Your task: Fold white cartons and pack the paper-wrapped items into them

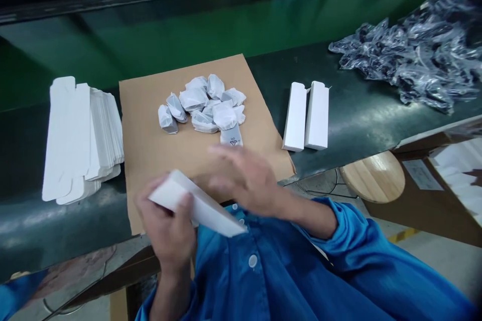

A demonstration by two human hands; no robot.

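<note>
My left hand [169, 223] is closed around a long white box [203, 205], tilted in front of my chest at the table's front edge. Its far end points down to the right. My right hand [248, 178] is in the air just above and right of the box, fingers stretched out and blurred by motion, with nothing seen in it. Beyond the hands, several small packets in white wrapping [203, 103] lie heaped on a cardboard sheet [150, 160]. The nearest packet [231, 135] shows printed marks.
Flat white cartons [79, 140] are stacked at the left. Two closed white boxes [306, 116] lie right of the cardboard. Clear plastic-wrapped dark items [417, 55] form a pile at far right. A round wooden stool [372, 175] and an open carton [425, 200] stand below the table's right side.
</note>
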